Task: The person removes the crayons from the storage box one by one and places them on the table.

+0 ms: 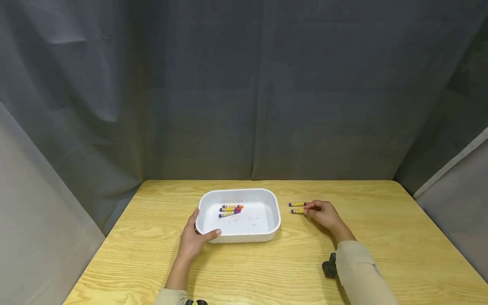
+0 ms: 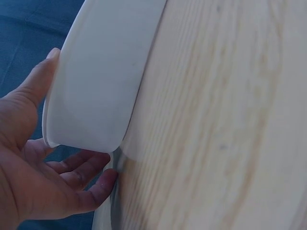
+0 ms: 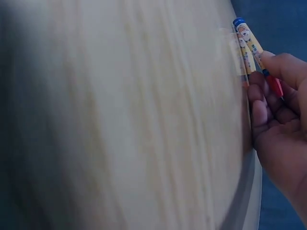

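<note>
A white tray [image 1: 275,217] sits mid-table with three yellow-and-blue crayons [image 1: 230,209] lying in its far left part. My left hand [image 1: 206,225] grips the tray's near left corner [image 2: 96,96], thumb along the rim and fingers [image 2: 84,172] curled against the outer wall. To the right of the tray, two more crayons [image 1: 298,207] lie side by side on the wooden table [image 1: 267,267]. My right hand [image 1: 310,208] is at their right ends. In the right wrist view its fingertips [image 3: 278,64] pinch the red-tipped crayon [image 3: 253,45]; the other crayon [image 3: 242,60] lies beside it.
Grey curtains close in the table at the back and both sides. A black wrist camera [image 1: 328,267] sits on my right forearm. Bare wood stretches along the front and at the far right.
</note>
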